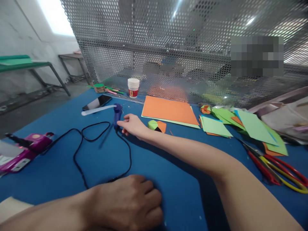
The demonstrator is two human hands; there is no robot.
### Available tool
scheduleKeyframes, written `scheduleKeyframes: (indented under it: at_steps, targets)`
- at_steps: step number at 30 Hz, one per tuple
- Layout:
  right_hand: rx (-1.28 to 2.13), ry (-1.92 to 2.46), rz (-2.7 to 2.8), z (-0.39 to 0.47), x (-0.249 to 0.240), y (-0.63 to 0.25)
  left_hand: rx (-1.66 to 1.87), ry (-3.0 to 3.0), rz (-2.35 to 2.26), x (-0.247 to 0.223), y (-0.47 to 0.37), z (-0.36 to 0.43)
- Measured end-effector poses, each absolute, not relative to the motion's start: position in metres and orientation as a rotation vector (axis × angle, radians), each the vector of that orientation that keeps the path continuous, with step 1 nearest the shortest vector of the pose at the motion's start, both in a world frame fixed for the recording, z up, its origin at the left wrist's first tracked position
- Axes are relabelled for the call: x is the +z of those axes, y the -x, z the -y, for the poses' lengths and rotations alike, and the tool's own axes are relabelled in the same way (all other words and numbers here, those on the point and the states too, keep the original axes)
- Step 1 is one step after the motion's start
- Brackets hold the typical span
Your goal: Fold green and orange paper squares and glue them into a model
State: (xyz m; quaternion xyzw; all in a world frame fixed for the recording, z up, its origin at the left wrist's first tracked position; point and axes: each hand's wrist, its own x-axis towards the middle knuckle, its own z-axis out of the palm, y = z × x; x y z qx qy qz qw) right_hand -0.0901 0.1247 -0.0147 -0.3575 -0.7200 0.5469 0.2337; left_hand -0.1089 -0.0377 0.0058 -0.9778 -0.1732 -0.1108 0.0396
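My left hand is closed in a loose fist, knuckles up, over the blue table near the bottom; nothing shows in it. Further forward, my right hand has its fingers bent and partly apart beside a dark blue glue gun. One fingertip overlaps the edge of the gun's handle, and no fingers show wrapped round it. A long whitish glue stick sticks out of the gun to the left. From the handle, a black cord loops over the table. Just right of my right hand lies a green, black and orange paper piece.
A purple power strip lies at the left, a phone beyond the gun. Paper cups and orange sheets are near the perforated metal screen. Green paper and scissors lie right.
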Motion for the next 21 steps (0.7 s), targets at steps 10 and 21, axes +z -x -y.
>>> scheduleKeyframes:
  at_steps: [10,21]
  targets:
    - [0.792,1.115,2.126,-0.147,0.012,-0.066,-0.353,3.010,0.564,0.005,0.107,0.037]
    - [0.809,0.956,2.306,-0.158,-0.032,-0.065,-0.288,3.078,0.620,0.008,0.099,0.036]
